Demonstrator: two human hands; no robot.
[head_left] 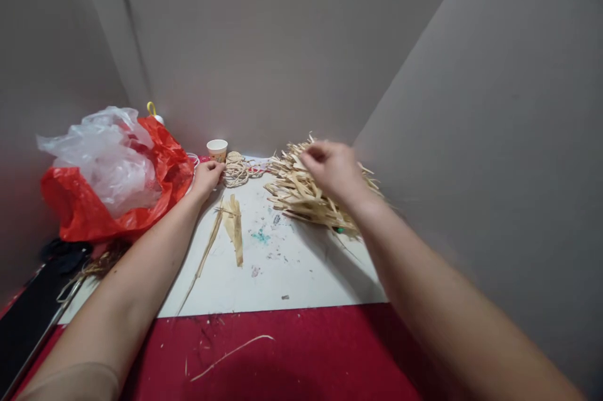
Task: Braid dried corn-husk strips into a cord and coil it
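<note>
From the head view, your right hand [336,168] is over the bristling heap of dry, straw-coloured husk strips [301,190] at the far right of the white-covered tabletop [301,269]; its thumb and fingers curl close together, but you cannot tell whether they pinch a strip. Your left hand [207,178] is at the far left edge, fingers bent in just beside the coiled pale cord [235,175]; whether its grip has hold of anything is unclear. Two loose pale husk pieces [238,228] lie left of centre, toward the left edge. Pulling one strip from the heap could drag neighbours along, since they lie crossed and tangled, or split it if it is as brittle as it looks. Watch your left knuckles: a sideways knock could tip the white paper cup [217,149] behind them, or your forearm could snag the crumpled red plastic bag [174,159] beside it.
</note>
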